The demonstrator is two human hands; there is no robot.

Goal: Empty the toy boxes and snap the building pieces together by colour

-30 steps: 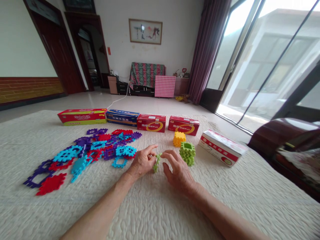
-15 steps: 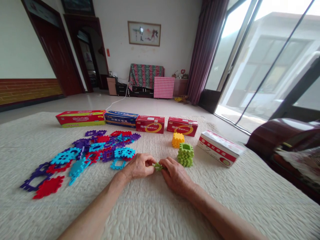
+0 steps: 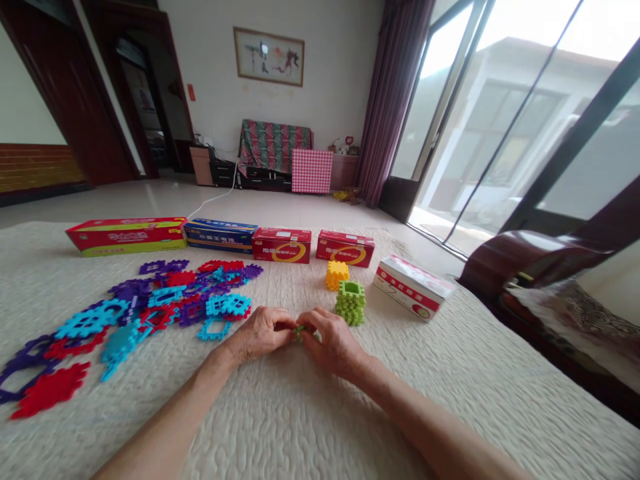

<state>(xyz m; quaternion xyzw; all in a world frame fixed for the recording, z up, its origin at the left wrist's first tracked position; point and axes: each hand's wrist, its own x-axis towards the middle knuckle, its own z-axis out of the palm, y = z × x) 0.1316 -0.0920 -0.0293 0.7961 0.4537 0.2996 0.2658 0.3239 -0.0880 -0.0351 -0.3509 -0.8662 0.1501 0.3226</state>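
Observation:
Between the fingertips of both hands is a small green interlocking plastic piece [image 3: 299, 331], mostly hidden by the fingers. My left hand [image 3: 267, 331] pinches its left side, and my right hand [image 3: 327, 337] grips it from the right with fingers curled. Just beyond my right hand rises a stack of green interlocking pieces [image 3: 351, 305], hollow at the top. A yellow block [image 3: 337, 275] of the same kind sits behind that stack. To the left of my left hand lies a spread pile of notched pieces, among them a light-blue frame [image 3: 214, 328] and a red piece [image 3: 51, 391].
Along the far side stand a red-and-green box [image 3: 127, 238], a blue box [image 3: 220, 237] and two red boxes [image 3: 281, 247]. A white-and-red box [image 3: 414, 288] lies at the right. A textured cream cover [image 3: 280, 427] lies under everything. A dark wooden armrest [image 3: 500, 260] is at the right.
The view has turned to the right, so everything sits further left. Both hands stay on the green piece; my right hand's fingers have shifted, and the hands look closer together.

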